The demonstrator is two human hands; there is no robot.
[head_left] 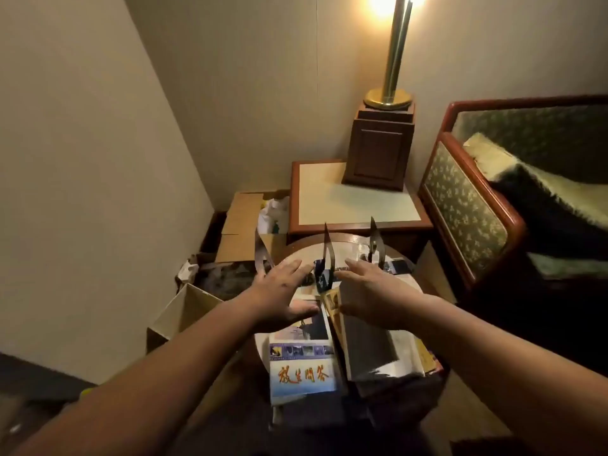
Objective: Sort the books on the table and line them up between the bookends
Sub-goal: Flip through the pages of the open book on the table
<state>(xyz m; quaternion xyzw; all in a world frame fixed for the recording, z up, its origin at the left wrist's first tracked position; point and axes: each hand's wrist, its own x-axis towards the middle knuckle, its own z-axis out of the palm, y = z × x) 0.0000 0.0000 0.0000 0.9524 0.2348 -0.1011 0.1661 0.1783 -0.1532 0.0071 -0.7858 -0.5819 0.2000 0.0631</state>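
Observation:
Several books lie in a loose pile on a small round table [339,250]. The nearest is a blue and white book [301,370] with red characters; to its right lies a dark-covered book [370,350]. Two thin metal bookends stand at the table's far side, one [329,250] in the middle and one [375,240] to the right. My left hand [284,292] hovers flat over the pile with fingers spread, holding nothing. My right hand [368,289] reaches toward the middle bookend, fingers apart; its thumb is near a tan book [334,307]. A small dark book [324,278] stands by the middle bookend.
A square side table [329,199] behind carries a lamp on a wooden base [380,143]. An upholstered armchair [467,205] stands at the right. Open cardboard boxes [243,222] and clutter fill the floor at the left, against the wall.

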